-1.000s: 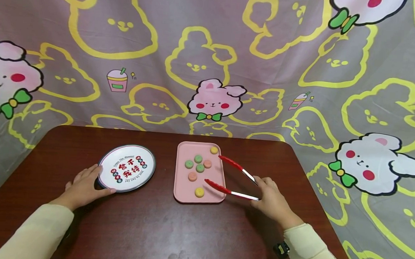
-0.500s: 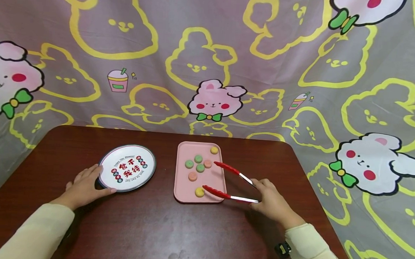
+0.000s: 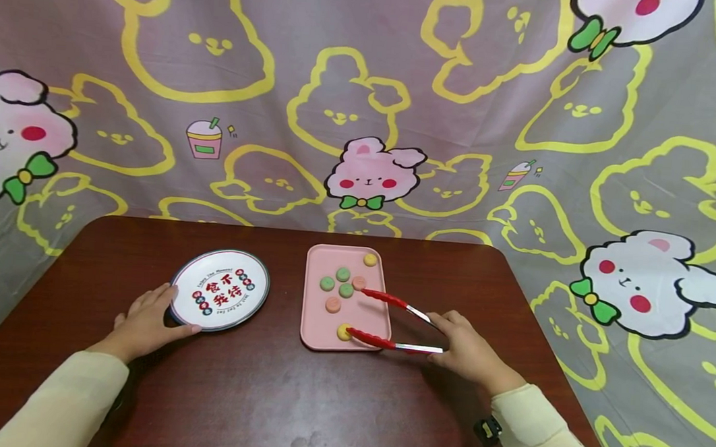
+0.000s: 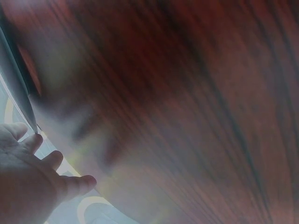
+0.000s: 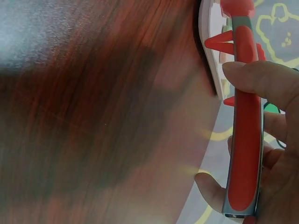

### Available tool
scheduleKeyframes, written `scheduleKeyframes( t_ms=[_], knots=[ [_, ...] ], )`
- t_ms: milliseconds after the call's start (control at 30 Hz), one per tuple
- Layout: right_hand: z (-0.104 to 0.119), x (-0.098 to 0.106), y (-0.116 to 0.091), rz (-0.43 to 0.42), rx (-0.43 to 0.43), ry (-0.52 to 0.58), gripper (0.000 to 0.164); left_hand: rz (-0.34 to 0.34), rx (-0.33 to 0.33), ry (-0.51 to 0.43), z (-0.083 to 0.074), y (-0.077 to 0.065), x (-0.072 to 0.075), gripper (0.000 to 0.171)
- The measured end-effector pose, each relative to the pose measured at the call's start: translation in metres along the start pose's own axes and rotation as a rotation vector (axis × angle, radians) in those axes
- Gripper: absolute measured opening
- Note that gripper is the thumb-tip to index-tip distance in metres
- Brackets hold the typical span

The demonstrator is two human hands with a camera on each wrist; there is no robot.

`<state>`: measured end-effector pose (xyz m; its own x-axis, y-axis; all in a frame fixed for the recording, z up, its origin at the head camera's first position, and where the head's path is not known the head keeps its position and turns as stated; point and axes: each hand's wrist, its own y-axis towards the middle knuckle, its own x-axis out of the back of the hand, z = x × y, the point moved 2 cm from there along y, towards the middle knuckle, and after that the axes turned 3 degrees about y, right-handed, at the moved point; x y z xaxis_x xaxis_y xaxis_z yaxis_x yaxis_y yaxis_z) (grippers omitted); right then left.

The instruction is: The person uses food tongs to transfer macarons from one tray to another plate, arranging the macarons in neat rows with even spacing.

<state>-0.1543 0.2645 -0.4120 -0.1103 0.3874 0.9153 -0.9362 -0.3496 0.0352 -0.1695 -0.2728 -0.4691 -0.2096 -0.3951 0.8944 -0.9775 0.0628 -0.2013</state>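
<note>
White plate (image 3: 221, 290) left, pink tray (image 3: 316, 329) centre, red-and-silver tongs (image 3: 376, 338) right, tips pointing left.
Left hand (image 3: 146, 324) at plate's rim, thumb and fingers apart; tray, long axis running away from the person, bears small round pieces (image 3: 332, 304), green, pink, yellow; tongs' long axis roughly crosswise, arms spread over tray's right side; right hand (image 3: 469, 351) clamped on tongs. Dark red-brown wood-grain table (image 3: 234, 392), glossy; behind, greyish cloth (image 3: 460, 131), yellow outlines, rabbit heads.

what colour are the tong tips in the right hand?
The tong tips are red; they show best in the head view.
</note>
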Motion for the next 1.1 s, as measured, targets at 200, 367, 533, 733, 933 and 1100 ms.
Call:
scheduleKeyframes(
  t_ms=[200,367,533,733,933,1100],
  knots=[
    [0.001,0.001,0.004,0.039,0.007,-0.022,0.066,0.002,-0.001,0.005,0.000,0.000,0.000,0.118],
    [0.004,0.006,0.007,0.066,0.006,-0.038,0.065,0.003,0.001,0.006,-0.001,-0.001,0.001,0.118],
    [0.006,0.008,0.008,0.085,0.007,-0.039,0.064,0.004,0.005,0.005,-0.003,-0.001,0.002,0.118],
    [0.007,0.009,0.007,0.096,0.023,-0.043,0.063,0.005,0.007,0.005,-0.003,0.000,0.003,0.118],
    [0.009,0.010,0.008,0.121,0.030,-0.036,0.062,0.009,0.009,0.005,-0.002,0.000,0.002,0.118],
    [0.010,0.010,0.008,0.126,0.038,-0.046,0.062,0.008,0.012,0.006,-0.001,0.001,0.001,0.119]
  ],
)
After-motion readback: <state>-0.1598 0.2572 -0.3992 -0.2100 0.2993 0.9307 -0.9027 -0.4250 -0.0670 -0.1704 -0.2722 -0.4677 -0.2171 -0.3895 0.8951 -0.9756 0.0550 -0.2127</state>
